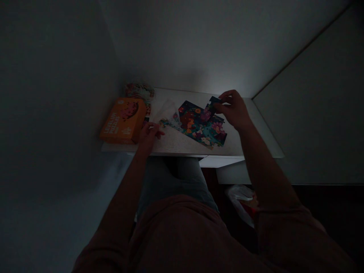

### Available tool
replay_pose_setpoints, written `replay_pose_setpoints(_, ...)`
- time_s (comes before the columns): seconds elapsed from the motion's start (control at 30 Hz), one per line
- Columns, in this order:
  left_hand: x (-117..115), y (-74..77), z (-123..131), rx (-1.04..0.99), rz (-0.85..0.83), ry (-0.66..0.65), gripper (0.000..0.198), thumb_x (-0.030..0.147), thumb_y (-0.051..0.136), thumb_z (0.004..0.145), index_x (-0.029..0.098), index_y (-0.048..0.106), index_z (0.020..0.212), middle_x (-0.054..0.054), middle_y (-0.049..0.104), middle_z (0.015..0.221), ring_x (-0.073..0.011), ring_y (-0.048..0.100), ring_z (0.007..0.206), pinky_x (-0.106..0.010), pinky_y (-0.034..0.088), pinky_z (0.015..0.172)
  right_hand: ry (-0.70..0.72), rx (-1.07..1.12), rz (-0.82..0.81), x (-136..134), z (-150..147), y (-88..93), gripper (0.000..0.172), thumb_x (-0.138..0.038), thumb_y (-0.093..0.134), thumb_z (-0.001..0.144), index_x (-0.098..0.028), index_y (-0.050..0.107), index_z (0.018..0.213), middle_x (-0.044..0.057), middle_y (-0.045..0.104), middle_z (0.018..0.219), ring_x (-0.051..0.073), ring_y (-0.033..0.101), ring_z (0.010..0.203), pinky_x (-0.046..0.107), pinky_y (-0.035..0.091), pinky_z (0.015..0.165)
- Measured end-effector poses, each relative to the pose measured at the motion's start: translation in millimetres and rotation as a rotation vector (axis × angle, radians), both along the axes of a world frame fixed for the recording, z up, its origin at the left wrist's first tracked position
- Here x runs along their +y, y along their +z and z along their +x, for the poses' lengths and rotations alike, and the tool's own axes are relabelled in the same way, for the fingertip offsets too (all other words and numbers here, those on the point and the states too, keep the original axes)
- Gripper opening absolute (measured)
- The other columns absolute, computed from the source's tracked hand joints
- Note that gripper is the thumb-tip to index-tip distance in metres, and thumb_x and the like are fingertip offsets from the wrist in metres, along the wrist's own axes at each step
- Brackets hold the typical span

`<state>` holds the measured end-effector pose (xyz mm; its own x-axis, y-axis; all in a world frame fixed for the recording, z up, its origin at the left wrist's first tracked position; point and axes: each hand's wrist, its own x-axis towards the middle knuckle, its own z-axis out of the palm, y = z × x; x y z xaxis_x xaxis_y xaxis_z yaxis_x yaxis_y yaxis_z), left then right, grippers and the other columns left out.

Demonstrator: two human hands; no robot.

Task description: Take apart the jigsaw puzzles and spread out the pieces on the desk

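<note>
My right hand (pixel 231 110) pinches a dark jigsaw piece (pixel 214 101) between thumb and fingers, just above the top edge of the floral jigsaw puzzle (pixel 200 125) lying part-built on the white surface (pixel 176 144). My left hand (pixel 148 137) sits half-curled near a strip of puzzle pieces (pixel 167 122), beside the orange puzzle box (pixel 123 120); I cannot tell if it holds anything. Fitting this piece looks like the step in hand, and it calls for careful lining up against that edge.
</note>
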<state>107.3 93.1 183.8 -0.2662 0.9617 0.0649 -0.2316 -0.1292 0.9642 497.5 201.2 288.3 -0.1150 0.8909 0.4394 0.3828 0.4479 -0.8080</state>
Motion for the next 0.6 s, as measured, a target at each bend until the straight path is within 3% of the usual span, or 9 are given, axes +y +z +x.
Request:
replay_pose_setpoints(0.17,-3,11.2,5,0.001,-0.025,0.001,0.06,0.067,0.102,0.095,0.028,0.056,0.09,0.002,0.074,0.07,-0.0149,0.065,0.057,-0.026,0.049,0.058,0.315,-0.013,0.034,-21,-104,12.8,0.052,-0.069,0.096,0.104,-0.032,0.072,0.13,0.003,0.079,0.119,0.022,0.083,0.095,0.039,0.075,0.08)
replay_pose_setpoints(0.27,-3,22.5,8,0.002,-0.003,-0.017,0.063,0.071,0.102,0.096,0.028,0.056,0.091,0.002,0.074,0.069,-0.015,0.064,0.056,-0.027,0.048,0.057,0.417,-0.063,0.043,-31,-142,22.7,0.046,-0.07,0.088,0.111,-0.031,0.071,0.128,0.004,0.082,0.12,0.023,0.083,0.095,0.041,0.074,0.083)
replay_pose_setpoints(0.47,-8,57.0,15,-0.019,-0.01,-0.026,0.054,0.064,0.098,0.103,0.026,0.061,0.091,0.001,0.074,0.071,-0.0132,0.057,0.053,-0.027,0.042,0.054,0.42,-0.317,0.145,-32,-154,45.0,0.036,-0.062,0.089,0.113,-0.03,0.075,0.12,0.004,0.084,0.108,0.028,0.085,0.101,0.046,0.07,0.094)
replay_pose_setpoints(0.6,-19,76.1,21,-0.068,0.01,-0.005,0.047,0.053,0.093,0.107,0.026,0.061,0.088,0.003,0.069,0.069,-0.0118,0.054,0.053,-0.026,0.038,0.054,0.401,-0.497,0.202,-34,-154,58.8,0.024,-0.048,0.091,0.112,-0.032,0.079,0.124,0.008,0.09,0.122,0.036,0.085,0.117,0.055,0.068,0.11)
